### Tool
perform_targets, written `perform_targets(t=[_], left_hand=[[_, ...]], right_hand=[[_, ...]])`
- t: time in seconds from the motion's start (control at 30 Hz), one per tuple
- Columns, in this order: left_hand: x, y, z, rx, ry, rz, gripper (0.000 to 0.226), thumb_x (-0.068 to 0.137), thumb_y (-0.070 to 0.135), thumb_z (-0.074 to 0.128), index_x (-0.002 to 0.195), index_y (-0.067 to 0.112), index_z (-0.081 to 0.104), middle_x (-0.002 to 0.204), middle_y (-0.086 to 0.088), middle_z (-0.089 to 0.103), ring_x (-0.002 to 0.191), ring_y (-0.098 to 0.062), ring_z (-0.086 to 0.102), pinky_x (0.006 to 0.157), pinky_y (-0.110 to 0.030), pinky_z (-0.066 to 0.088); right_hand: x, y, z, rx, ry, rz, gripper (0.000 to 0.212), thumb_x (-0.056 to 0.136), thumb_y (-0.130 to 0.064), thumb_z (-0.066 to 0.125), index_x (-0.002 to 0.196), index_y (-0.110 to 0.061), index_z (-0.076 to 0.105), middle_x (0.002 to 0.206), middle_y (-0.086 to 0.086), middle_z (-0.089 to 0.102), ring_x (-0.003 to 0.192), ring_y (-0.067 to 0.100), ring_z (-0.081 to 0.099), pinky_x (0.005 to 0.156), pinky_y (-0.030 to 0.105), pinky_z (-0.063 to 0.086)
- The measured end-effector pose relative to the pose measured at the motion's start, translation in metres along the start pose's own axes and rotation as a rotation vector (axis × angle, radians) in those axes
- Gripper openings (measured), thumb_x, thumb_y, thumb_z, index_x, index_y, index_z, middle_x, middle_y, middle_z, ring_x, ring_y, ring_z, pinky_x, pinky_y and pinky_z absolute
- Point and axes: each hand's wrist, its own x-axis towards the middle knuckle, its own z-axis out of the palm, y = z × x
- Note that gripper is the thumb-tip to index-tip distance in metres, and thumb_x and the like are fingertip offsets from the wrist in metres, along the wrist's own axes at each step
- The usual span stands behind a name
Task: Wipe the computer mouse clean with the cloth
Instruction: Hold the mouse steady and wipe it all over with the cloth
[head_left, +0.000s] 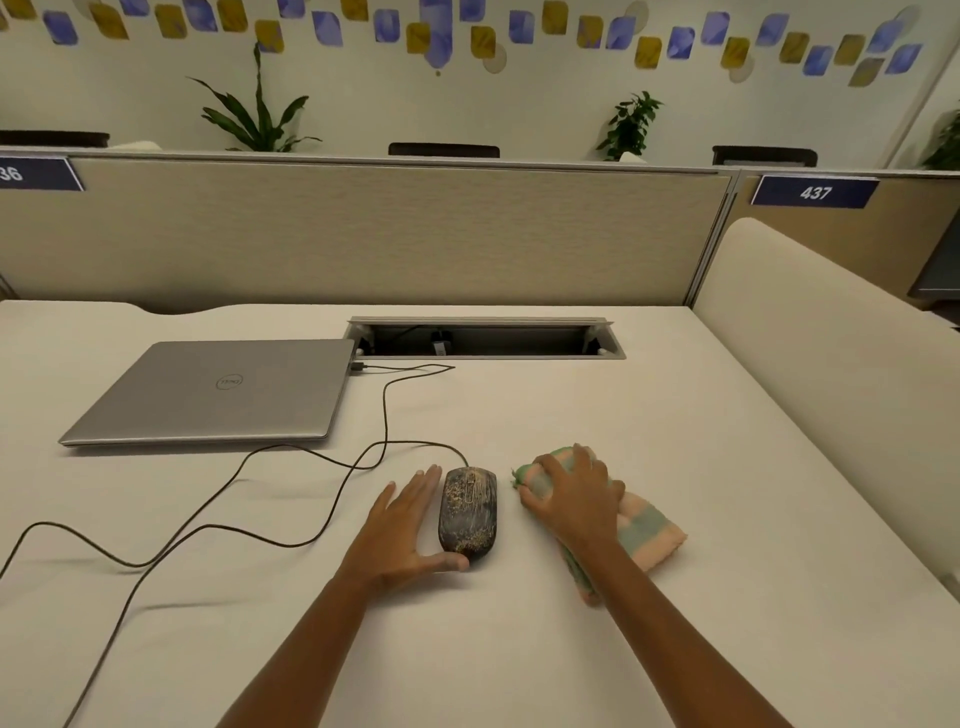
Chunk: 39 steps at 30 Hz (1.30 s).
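A black wired computer mouse (468, 512), speckled with tan grime, lies on the white desk near the front middle. My left hand (404, 530) lies flat against the mouse's left side, fingers straight and thumb touching its near end. To the right of the mouse sits a folded pink-and-green cloth (641, 530). My right hand (574, 493) rests on top of the cloth with its fingers curled round the far, green end.
A closed silver laptop (213, 395) lies at the back left. The mouse's black cable (311, 493) loops across the desk to the laptop. A cable hatch (485, 340) is open at the back. A cream side partition (831, 332) borders the right edge.
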Motion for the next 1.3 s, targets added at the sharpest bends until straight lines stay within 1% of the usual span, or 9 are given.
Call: perform_targets(t=[0.2,0.4,0.5,0.6,0.93,1.0,1.1,1.23,1.3], left_hand=[[0.0,-0.001,0.001,-0.03,0.005,0.066,0.128,0.044,0.097,0.028,0.144,0.025,-0.005,0.145,0.02,-0.004,0.135,0.006,-0.003,0.116,-0.029,-0.008],[0.0,0.001,0.002,-0.032,0.02,0.101,0.12,0.05,0.095,0.027,0.144,0.026,-0.003,0.145,0.021,0.0,0.136,0.005,0.002,0.115,-0.027,-0.007],[0.0,0.002,0.002,-0.033,0.026,0.099,0.119,0.051,0.094,0.028,0.144,0.026,-0.001,0.145,0.022,0.003,0.137,0.005,0.003,0.116,-0.028,-0.006],[0.0,0.002,0.002,-0.027,0.033,0.099,0.119,0.051,0.094,0.027,0.145,0.025,0.001,0.145,0.022,0.003,0.137,0.006,0.003,0.116,-0.028,-0.006],[0.0,0.001,0.005,-0.04,0.081,0.127,0.114,0.054,0.092,0.029,0.145,0.026,0.008,0.143,0.023,0.008,0.136,0.005,0.009,0.114,-0.025,-0.004],[0.0,0.001,0.004,-0.034,0.075,0.126,0.114,0.054,0.092,0.029,0.144,0.026,0.007,0.143,0.024,0.008,0.136,0.005,0.009,0.113,-0.023,-0.005],[0.0,0.0,0.004,-0.018,0.07,0.122,0.115,0.053,0.092,0.028,0.145,0.026,0.006,0.143,0.025,0.006,0.136,0.006,0.008,0.111,-0.02,-0.007],[0.0,0.0,0.004,-0.016,0.057,0.113,0.114,0.053,0.092,0.029,0.145,0.028,0.005,0.144,0.026,0.004,0.137,0.007,0.007,0.111,-0.019,-0.009],[0.0,0.001,0.003,-0.018,0.053,0.112,0.115,0.053,0.092,0.029,0.145,0.028,0.005,0.143,0.026,0.004,0.136,0.007,0.006,0.112,-0.02,-0.008]], right_hand=[[-0.003,0.005,0.004,0.162,0.1,-0.153,0.038,0.08,-0.038,0.063,0.115,-0.024,0.058,0.126,0.005,0.053,0.105,0.032,0.053,0.083,0.039,0.037],[0.009,-0.008,-0.004,0.489,0.038,-0.194,0.064,0.063,-0.068,0.042,0.111,-0.029,0.059,0.116,-0.001,0.06,0.108,0.022,0.054,0.093,0.047,0.043],[0.012,-0.019,-0.002,0.424,-0.062,-0.25,0.07,0.063,-0.076,0.034,0.115,-0.035,0.056,0.123,-0.002,0.056,0.114,0.021,0.049,0.098,0.048,0.038],[0.004,-0.021,0.003,0.336,-0.033,-0.296,0.074,0.065,-0.075,0.026,0.126,-0.038,0.047,0.132,-0.006,0.051,0.12,0.017,0.045,0.099,0.041,0.032],[-0.032,0.004,0.012,0.321,0.193,-0.791,0.046,0.074,-0.053,0.06,0.116,-0.035,0.052,0.123,0.002,0.059,0.106,0.014,0.051,0.083,0.034,0.043],[-0.025,0.002,0.011,0.363,0.147,-0.758,0.045,0.074,-0.053,0.059,0.114,-0.034,0.055,0.123,0.001,0.059,0.107,0.013,0.051,0.085,0.037,0.046],[-0.008,-0.009,0.006,0.482,0.064,-0.533,0.051,0.071,-0.062,0.053,0.113,-0.034,0.059,0.129,-0.003,0.053,0.116,0.013,0.05,0.095,0.045,0.043],[0.009,-0.027,0.004,0.507,-0.015,-0.22,0.078,0.068,-0.066,0.049,0.136,-0.029,0.039,0.143,0.005,0.037,0.129,0.022,0.04,0.107,0.044,0.034],[0.005,-0.03,0.006,0.479,-0.001,-0.216,0.083,0.07,-0.065,0.045,0.139,-0.02,0.035,0.142,0.006,0.043,0.129,0.022,0.041,0.108,0.04,0.033]])
